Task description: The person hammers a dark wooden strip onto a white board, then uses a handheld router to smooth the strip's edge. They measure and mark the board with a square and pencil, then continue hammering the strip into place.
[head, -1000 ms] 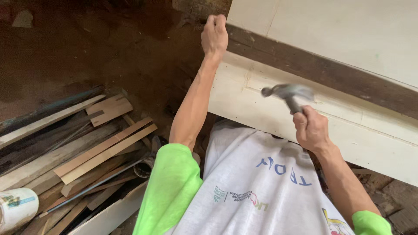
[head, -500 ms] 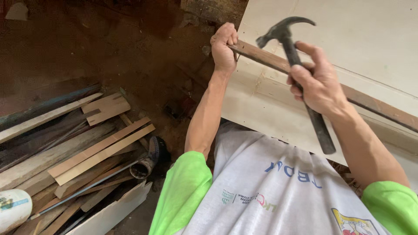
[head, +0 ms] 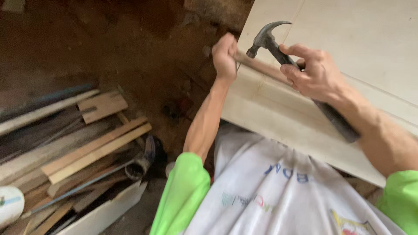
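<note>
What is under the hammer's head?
Under the claw hammer head lies a thin brown wood strip on the pale panel. The left hand pinches the strip's end; any nail there is hidden. The right hand grips the handle.

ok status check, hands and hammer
Right hand gripping claw hammer, head beside left. Left hand fisted at pale panel's edge. Nothing between them.

In my right hand (head: 315, 74) I see a hammer (head: 300, 74) with a dark grey steel head and a black handle. Under it the panel (head: 348, 39) is pale cream, crossed by a brown wooden strip (head: 261, 67) that my left hand (head: 225, 54) grips. My shirt (head: 270, 191) is white with blue lettering and bright lime-green sleeves. Left of the grip, the planks (head: 93, 150) are tan and the floor (head: 130, 48) is dark reddish-brown.
</note>
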